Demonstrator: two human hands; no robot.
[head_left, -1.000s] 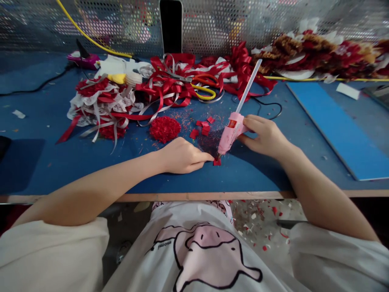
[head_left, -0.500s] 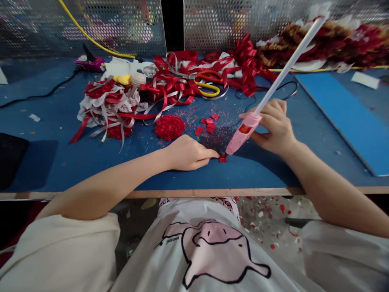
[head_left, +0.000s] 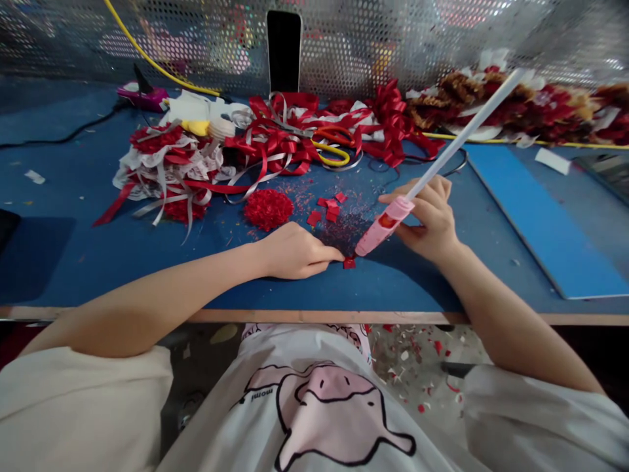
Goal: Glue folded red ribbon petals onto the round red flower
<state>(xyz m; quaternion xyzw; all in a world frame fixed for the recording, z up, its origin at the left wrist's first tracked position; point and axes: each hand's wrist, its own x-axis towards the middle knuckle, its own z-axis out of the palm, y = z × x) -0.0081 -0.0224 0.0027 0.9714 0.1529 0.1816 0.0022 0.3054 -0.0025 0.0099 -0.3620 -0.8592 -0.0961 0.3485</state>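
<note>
My left hand (head_left: 297, 252) rests on the blue table with its fingers closed. The tip of its stretched index finger is on the edge of a small red ribbon square (head_left: 349, 263). My right hand (head_left: 426, 213) is closed around a pink glue gun (head_left: 381, 231), from whose back a long white glue stick (head_left: 466, 134) slants up to the right. The gun's front end is at the square, close to my left fingertip; whether they touch, I cannot tell. Beyond my left hand lies a round red ruffled pompom (head_left: 268, 210). Several loose red squares (head_left: 331, 210) lie beside it.
Tangled red and white ribbons (head_left: 289, 141) cover the back middle, with scissors (head_left: 331, 154) among them. A ribbon-and-lace bundle (head_left: 167, 170) sits left. A phone (head_left: 284, 52) leans against the perforated metal panel. At right lies a blue board (head_left: 545, 223); yellow cable (head_left: 531, 139) runs behind.
My view has shifted slightly, so the scene sits a little further left. The glue gun's front end appears slightly nearer the red square. My left hand keeps its place there.
</note>
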